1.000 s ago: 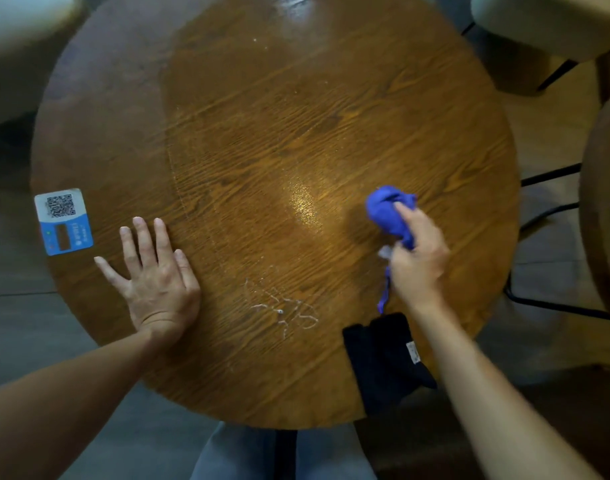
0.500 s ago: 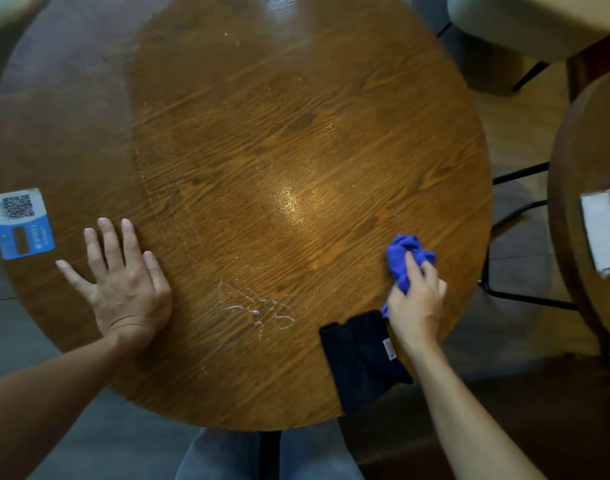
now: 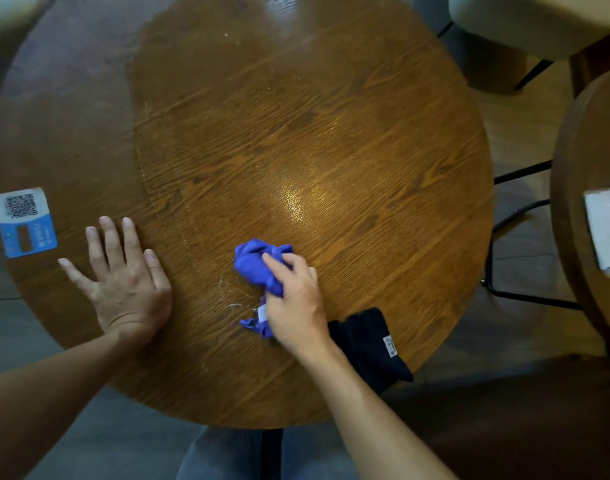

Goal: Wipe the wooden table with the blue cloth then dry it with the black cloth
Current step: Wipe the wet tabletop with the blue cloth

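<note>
Blue cloth (image 3: 258, 268), bunched in the right hand's (image 3: 296, 306) closed grip, has swept left from beside the black cloth (image 3: 369, 344) onto the white smear (image 3: 232, 304); left hand (image 3: 123, 282) stays flat, empty, bracing the bench (image 3: 331, 133); wiping continues, drying not yet begun

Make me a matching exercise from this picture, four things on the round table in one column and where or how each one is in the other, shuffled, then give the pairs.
Things
1. blue cloth
2. black cloth
3. QR code card
4. left hand

States
A. lying flat at the table's far left edge
B. bunched up in the right hand
C. pressed flat, fingers spread, holding nothing
D. draped over the near right edge of the wooden table

Pairs: 1-B, 2-D, 3-A, 4-C
</note>
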